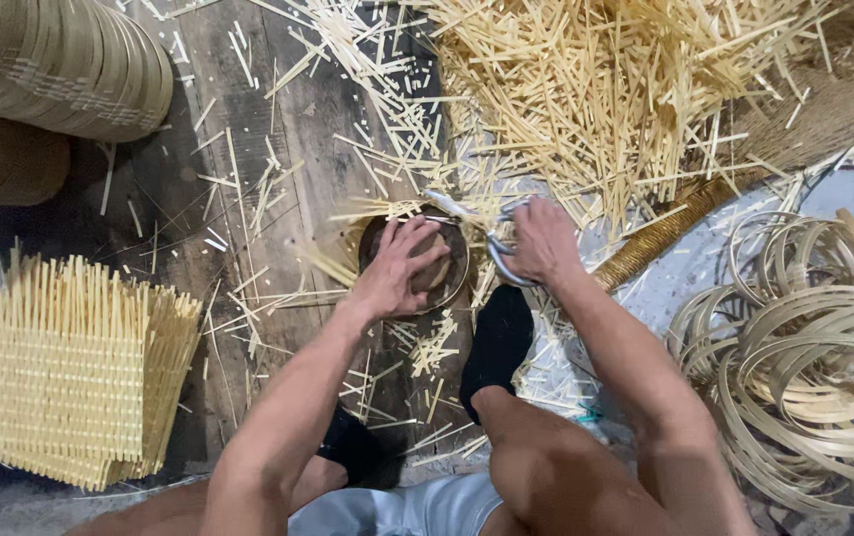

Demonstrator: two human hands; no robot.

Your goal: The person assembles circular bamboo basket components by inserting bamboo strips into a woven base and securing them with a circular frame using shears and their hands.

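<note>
I hold both bare arms extended forward and downward. My left grip (399,266) lies palm-down, fingers spread and curved. My right grip (543,241) is curled closed, knuckles upward.

- A craft workshop for bamboo weaving, worked on the floor – no bench in sight.
- Cut bamboo sticks (606,89) lie heaped and scattered over worn wooden planks (248,119).
- A stack of woven mats (70,377) sits at one side.
- Coils of bamboo strips (804,367) pile up at the other.
- Stacked woven baskets (60,60) wait in the corner – finished goods beside raw stock.
</note>
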